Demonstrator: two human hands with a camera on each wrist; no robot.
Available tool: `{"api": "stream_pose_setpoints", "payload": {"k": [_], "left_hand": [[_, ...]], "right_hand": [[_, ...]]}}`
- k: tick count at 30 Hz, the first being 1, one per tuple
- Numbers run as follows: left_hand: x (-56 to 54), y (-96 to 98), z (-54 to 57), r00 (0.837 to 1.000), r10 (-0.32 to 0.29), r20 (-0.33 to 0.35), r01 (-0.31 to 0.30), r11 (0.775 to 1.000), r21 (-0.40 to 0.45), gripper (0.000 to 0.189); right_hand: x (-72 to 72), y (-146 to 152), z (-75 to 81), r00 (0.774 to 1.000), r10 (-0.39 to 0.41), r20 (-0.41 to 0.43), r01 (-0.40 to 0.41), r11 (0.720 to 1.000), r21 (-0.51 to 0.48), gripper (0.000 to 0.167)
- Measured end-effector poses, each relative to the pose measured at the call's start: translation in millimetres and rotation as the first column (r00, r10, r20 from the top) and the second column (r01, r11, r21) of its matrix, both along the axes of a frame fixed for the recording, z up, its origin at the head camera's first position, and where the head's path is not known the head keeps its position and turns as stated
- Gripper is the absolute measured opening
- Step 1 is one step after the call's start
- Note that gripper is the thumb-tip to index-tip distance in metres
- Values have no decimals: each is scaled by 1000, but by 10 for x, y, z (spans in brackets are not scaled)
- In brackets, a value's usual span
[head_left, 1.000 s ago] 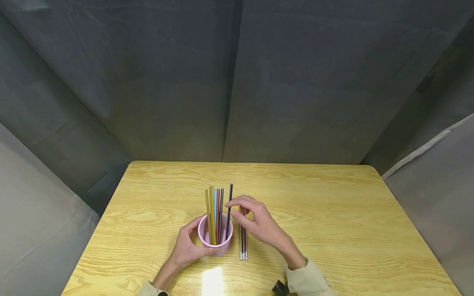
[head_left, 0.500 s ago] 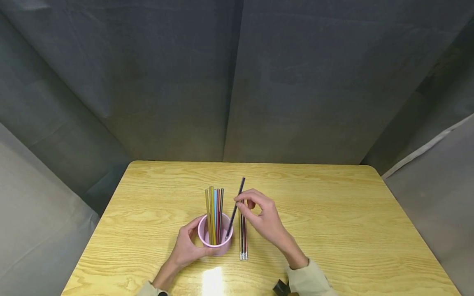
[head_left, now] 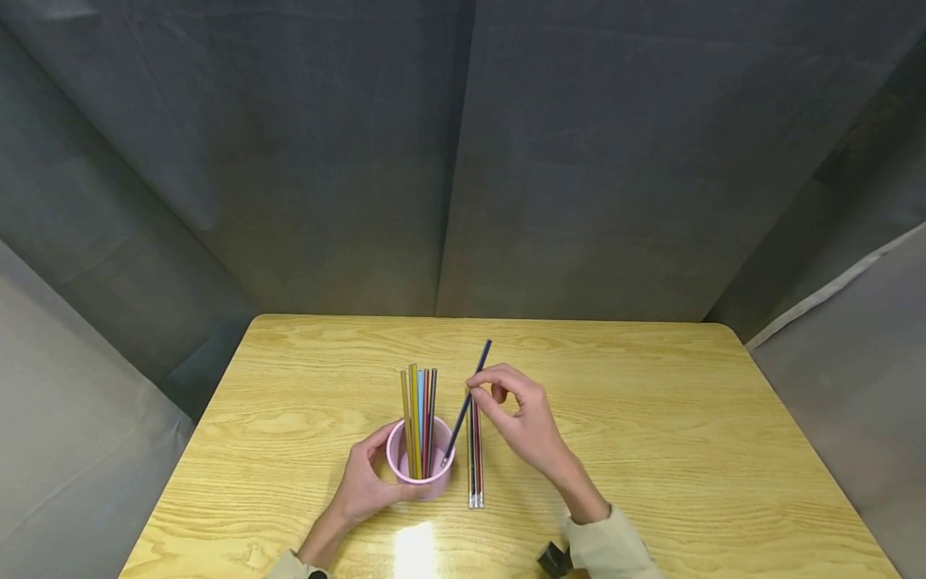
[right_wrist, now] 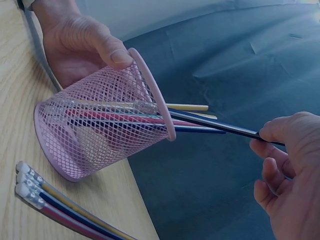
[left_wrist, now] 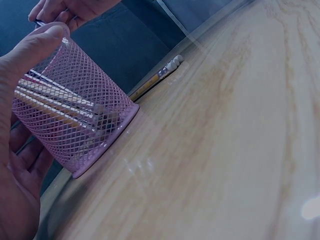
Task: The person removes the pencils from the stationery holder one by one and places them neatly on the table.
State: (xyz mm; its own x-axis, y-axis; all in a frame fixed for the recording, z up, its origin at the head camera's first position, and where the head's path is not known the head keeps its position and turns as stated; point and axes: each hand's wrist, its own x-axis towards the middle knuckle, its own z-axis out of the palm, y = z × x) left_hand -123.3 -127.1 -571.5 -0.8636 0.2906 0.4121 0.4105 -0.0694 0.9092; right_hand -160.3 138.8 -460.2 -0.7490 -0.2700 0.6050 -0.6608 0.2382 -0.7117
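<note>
1 dk pencil [head_left: 460, 418]: r hand [head_left: 526, 416] pinches, l hand [head_left: 366, 484] grips cup [head_left: 438, 488].

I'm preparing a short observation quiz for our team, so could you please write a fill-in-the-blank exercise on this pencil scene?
1. The left hand holds a mesh pencil cup coloured ____.
2. The right hand pinches a dark pencil whose ____ end is inside the cup.
3. On the wooden table, ____ pencils lie side by side.
4. Their erasers are ____.

Missing words: pink; eraser; three; white.
</note>
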Motion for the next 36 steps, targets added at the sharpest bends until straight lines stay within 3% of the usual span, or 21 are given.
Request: {"api": "stream_pose_setpoints", "payload": {"k": [10,17,25,36], "left_hand": [[4,4,-1,1000,4,3,-5,1000,9,91],[6,1,-12,1000,18,18,-18,1000,3,89],[14,7,-7,1000,18,12,-18,1000,7,89],[23,15,14,999,26,47,-27,1000,4,90]], "right_hand": [[45,8,181,999,-7,-49,5,999,-39,23],[-29,94,74,1000,-15,-24,13,998,-64,23],[-28,123,129,999,-19,-38,16,996,-85,26],[-79,238,118,1000,-27,-14,27,1000,-12,22]]}}
